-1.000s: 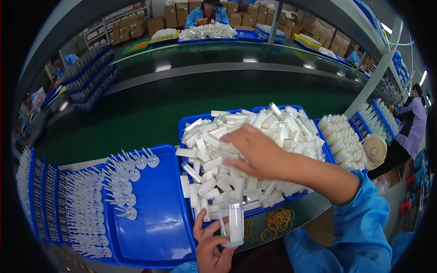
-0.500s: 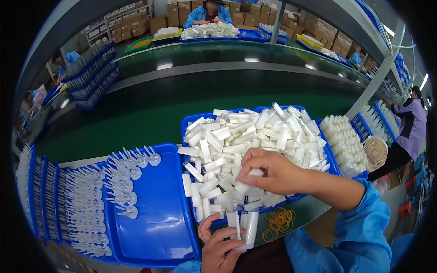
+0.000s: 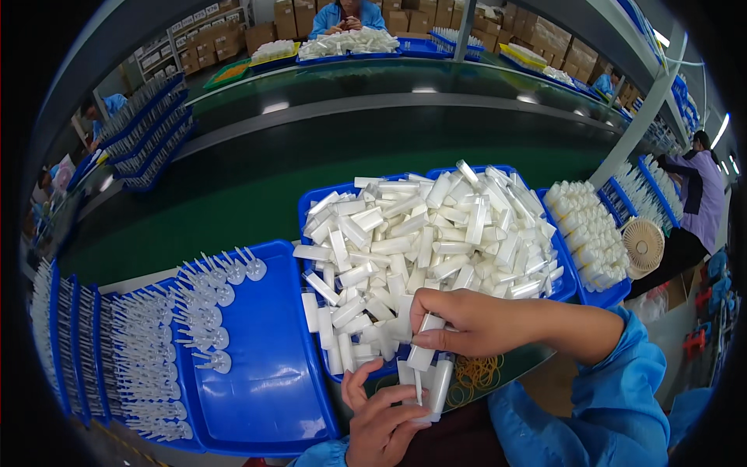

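Near the front edge, my left hand (image 3: 383,420) is closed around a small cluster of white oblong pieces with clear plastic sleeves (image 3: 440,383). My right hand (image 3: 475,323) pinches one white oblong piece (image 3: 424,346) between thumb and fingers, just above that cluster. The lower end of this piece meets or overlaps a thin white part standing out of the cluster; whether they are joined I cannot tell. Beyond both hands, a heap of similar white pieces (image 3: 416,226) fills two blue trays (image 3: 303,210). Yellowish rubber bands (image 3: 476,373) lie beside the cluster.
To the left, a blue tray (image 3: 268,405) holds rows of clear stemmed discs (image 3: 216,336), beside more filled trays. At right are a tray of whitish plastic parts (image 3: 587,241) and a beige fan (image 3: 643,245). Across the green conveyor (image 3: 257,187) sits a co-worker (image 3: 346,19).
My right hand has come down and toward me from the heap with a white piece, now right over the cluster in my left hand. The view has shifted slightly.
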`<state>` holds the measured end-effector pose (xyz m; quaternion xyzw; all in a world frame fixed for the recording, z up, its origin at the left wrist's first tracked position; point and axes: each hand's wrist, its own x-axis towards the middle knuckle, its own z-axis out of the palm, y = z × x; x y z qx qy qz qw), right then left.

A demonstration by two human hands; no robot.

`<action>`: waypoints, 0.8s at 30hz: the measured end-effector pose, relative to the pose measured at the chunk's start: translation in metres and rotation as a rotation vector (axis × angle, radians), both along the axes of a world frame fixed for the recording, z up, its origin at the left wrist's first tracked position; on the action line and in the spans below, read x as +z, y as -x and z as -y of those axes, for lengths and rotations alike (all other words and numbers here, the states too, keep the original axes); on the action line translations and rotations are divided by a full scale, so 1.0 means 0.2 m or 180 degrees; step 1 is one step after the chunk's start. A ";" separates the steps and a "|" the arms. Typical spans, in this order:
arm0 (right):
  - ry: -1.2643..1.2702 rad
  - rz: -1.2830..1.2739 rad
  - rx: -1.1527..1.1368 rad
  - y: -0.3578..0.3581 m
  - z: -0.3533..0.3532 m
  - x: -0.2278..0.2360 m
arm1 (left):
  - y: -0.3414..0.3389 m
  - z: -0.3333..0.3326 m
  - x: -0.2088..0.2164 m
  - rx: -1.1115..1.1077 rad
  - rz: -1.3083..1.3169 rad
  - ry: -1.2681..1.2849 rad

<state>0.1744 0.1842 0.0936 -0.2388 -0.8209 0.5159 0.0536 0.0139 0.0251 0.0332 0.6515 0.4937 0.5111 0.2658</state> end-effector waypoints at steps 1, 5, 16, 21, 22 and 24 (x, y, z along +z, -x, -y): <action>-0.0429 0.0058 0.0058 -0.01 0.01 0.01 | 0.00 0.00 0.00 0.0021 -0.0037 0.0033; 0.0076 0.0130 0.0276 -0.03 -0.01 0.04 | 0.00 0.00 0.01 -0.0088 -0.0427 -0.0207; 0.0112 0.0298 0.0836 -0.05 -0.02 0.03 | 0.00 0.02 0.00 -0.0045 -0.0771 -0.0509; 0.0724 0.0473 0.0439 -0.06 0.04 0.04 | 0.00 0.02 0.00 0.0049 -0.0783 -0.0710; 0.0833 0.0465 0.0303 -0.06 0.05 0.05 | 0.01 0.02 -0.01 0.0059 -0.0824 -0.0761; 0.0523 0.0400 0.0195 -0.06 0.07 0.04 | 0.01 0.01 -0.03 0.0140 -0.0926 -0.0844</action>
